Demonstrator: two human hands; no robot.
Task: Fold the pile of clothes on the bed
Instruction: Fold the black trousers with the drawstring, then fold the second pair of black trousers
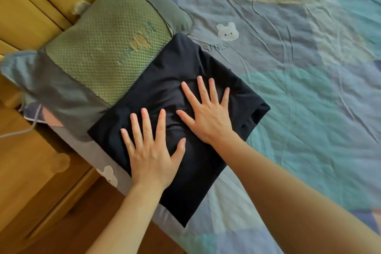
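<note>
garment: a dark navy folded garment (181,80) lies flat on the bed, a rough rectangle set at a slant, its far corner reaching up beside the pillow and its near corner pointing toward the bed's edge. its right corner shows stacked layers of fold.
where it lies: at the left edge of the bed, its upper left side touching and slightly overlapping the pillow, the rest on the sheet.
left hand (151,154): laid palm down on the nearer half of the garment, fingers spread wide and straight, thumb out to the right. its grip is fully open and flat; it has hold of nothing, only pressing on the cloth.
right hand (208,113): laid palm down on the farther half of the garment, just beside the left hand but not touching it, fingers fanned out. its grip is likewise flat and open, with nothing clasped.
cloth between the hands: small wrinkles gather in the dark fabric in the gap between the two hands.
pillow (107,51): green with a quilted texture and gold lettering, grey-green fabric at both ends, resting against the headboard side.
bed sheet (299,88): pale blue, green and yellow patches, creased, with a white bear print (227,31) and some lettering just beyond the garment's far corner.
furniture: yellow wooden furniture (31,181) stands along the left of the bed.
</note>
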